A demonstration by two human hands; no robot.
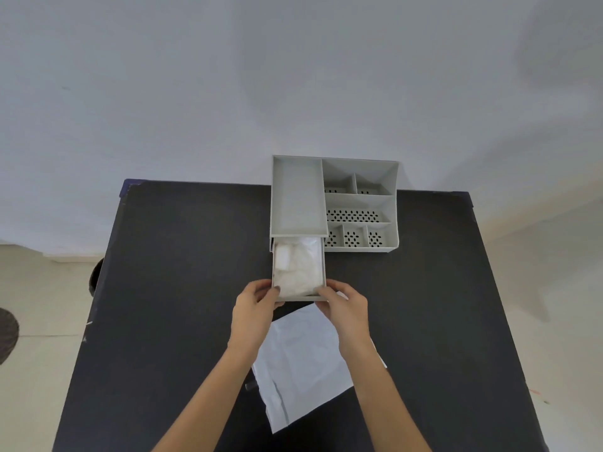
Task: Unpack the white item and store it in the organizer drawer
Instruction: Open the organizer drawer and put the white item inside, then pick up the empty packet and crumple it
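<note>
A grey organizer (pixel 360 203) stands at the far middle of the black table (pixel 169 288). Its drawer (pixel 324 265) is pulled out toward me at the left side. The white item (pixel 298 265), soft and crumpled with a small white block at its left, lies inside the drawer. My left hand (pixel 256 305) grips the drawer's front left corner. My right hand (pixel 344 303) grips the front right corner. A flat white packaging bag (pixel 300 363) lies on the table under my forearms.
The organizer's top has a long tray at the left and several small perforated compartments at the right. A white wall rises behind the table. A dark round object (pixel 6 334) lies on the pale floor at the left.
</note>
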